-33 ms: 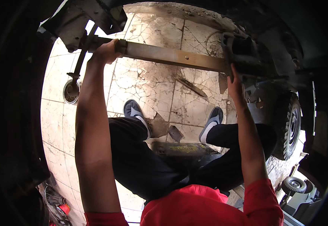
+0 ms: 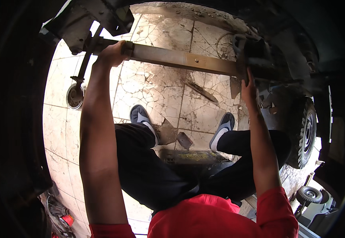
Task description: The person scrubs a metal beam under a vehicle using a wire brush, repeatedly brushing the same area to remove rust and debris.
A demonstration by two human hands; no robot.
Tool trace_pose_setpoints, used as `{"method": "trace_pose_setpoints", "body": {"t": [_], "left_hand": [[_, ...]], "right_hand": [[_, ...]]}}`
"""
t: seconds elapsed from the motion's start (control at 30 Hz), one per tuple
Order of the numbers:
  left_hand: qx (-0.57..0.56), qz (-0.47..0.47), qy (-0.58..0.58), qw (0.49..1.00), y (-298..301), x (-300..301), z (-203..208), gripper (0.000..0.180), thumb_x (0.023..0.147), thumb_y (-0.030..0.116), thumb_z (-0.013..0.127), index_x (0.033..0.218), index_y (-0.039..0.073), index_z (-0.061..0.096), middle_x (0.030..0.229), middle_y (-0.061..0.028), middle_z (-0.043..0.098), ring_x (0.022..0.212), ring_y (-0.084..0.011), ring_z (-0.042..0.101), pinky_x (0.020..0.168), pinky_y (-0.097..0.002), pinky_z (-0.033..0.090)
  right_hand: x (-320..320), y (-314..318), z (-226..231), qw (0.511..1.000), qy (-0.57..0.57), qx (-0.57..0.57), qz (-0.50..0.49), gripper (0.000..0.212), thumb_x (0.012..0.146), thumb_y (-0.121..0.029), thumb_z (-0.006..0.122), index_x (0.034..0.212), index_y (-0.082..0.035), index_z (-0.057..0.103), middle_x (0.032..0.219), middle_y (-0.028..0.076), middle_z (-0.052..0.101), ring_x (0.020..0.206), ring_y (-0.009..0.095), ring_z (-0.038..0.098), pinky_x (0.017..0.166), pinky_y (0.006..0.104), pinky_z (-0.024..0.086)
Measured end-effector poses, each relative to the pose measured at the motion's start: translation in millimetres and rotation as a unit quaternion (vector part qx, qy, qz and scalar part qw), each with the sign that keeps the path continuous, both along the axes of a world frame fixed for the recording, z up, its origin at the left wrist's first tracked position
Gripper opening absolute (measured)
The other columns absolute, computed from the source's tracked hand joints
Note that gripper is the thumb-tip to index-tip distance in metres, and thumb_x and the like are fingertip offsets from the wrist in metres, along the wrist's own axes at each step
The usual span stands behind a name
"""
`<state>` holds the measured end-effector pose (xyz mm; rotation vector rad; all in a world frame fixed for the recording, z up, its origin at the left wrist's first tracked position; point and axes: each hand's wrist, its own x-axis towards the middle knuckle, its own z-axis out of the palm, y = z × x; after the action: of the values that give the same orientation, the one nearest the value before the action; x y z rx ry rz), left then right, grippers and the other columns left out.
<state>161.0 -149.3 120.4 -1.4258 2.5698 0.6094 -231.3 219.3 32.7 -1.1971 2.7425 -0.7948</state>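
A long square metal bar, grey at the left and brownish at the right, spans the view crosswise above the floor. Around its left end, by a dark collar, my left hand is closed; its fingertips are partly hidden. My right hand is at the bar's right end, thumb up. It seems closed on a dark, narrow piece that crosses the bar's end; its kind is unclear. Dark metal brackets flank the bar's left end, and a dark rod hangs down beside it.
A round can stands on cracked floor tiles at the left. Between my feet and the bar lies a narrow strip. A treaded wheel is at the right, with a smaller-looking wheel below. Dark vehicle parts surround the view.
My right hand and the dark piece have shifted slightly at the bar's right end. My left hand and the bar stay in place.
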Motion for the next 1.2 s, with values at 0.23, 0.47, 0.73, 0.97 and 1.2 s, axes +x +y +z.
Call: {"method": "trace_pose_setpoints", "body": {"t": [0.23,0.47,0.73,0.97,1.2], "left_hand": [[-0.111,-0.069,0.012,0.991,-3.6,6.1,-4.0,0.051,0.080,0.028,0.069,0.128,0.020,0.054,0.108,-0.0103,0.069,0.102,-0.0294,0.066,0.084,-0.0417,0.053],[-0.058,-0.027,-0.075,0.995,2.4,-13.1,7.5,0.057,0.084,0.022,0.065,0.137,0.022,0.045,0.123,-0.0101,0.064,0.114,-0.0313,0.061,0.092,-0.0439,0.051],[-0.027,-0.039,-0.047,0.998,-5.0,-18.4,5.2,0.058,0.082,0.023,0.066,0.136,0.023,0.046,0.117,-0.0126,0.066,0.110,-0.0323,0.063,0.090,-0.0444,0.051],[-0.047,-0.032,-0.044,0.997,-2.0,-19.2,0.5,0.049,0.089,0.035,0.057,0.135,0.020,0.048,0.117,-0.0129,0.067,0.110,-0.0321,0.063,0.091,-0.0441,0.050],[-0.049,-0.034,-0.019,0.998,2.3,-20.8,3.4,0.047,0.091,0.039,0.056,0.132,0.017,0.049,0.117,-0.0136,0.066,0.111,-0.0326,0.063,0.091,-0.0443,0.050]], "right_hand": [[10.2,-9.2,-9.8,0.997,0.027,-0.009,0.074,0.072,0.090,-0.013,0.064,0.151,-0.034,0.032,0.118,0.028,0.062,0.104,0.044,0.063,0.083,0.0482,0.053],[3.8,-10.6,-23.2,0.990,0.093,-0.031,0.097,0.072,0.090,-0.011,0.063,0.151,-0.031,0.031,0.125,0.024,0.060,0.107,0.044,0.062,0.087,0.0487,0.052],[-23.6,-6.3,-22.1,0.975,0.177,-0.069,0.111,0.072,0.089,-0.009,0.064,0.151,-0.029,0.031,0.127,0.023,0.060,0.109,0.044,0.061,0.089,0.0483,0.053],[-13.8,-7.3,-12.6,0.995,0.096,0.019,0.028,0.072,0.088,-0.006,0.065,0.150,-0.024,0.034,0.124,0.025,0.061,0.110,0.044,0.059,0.089,0.0480,0.052],[-14.2,-9.6,-10.0,0.997,0.080,0.001,0.026,0.075,0.089,-0.009,0.065,0.152,-0.030,0.030,0.120,0.028,0.061,0.106,0.046,0.061,0.090,0.0519,0.051]]}}
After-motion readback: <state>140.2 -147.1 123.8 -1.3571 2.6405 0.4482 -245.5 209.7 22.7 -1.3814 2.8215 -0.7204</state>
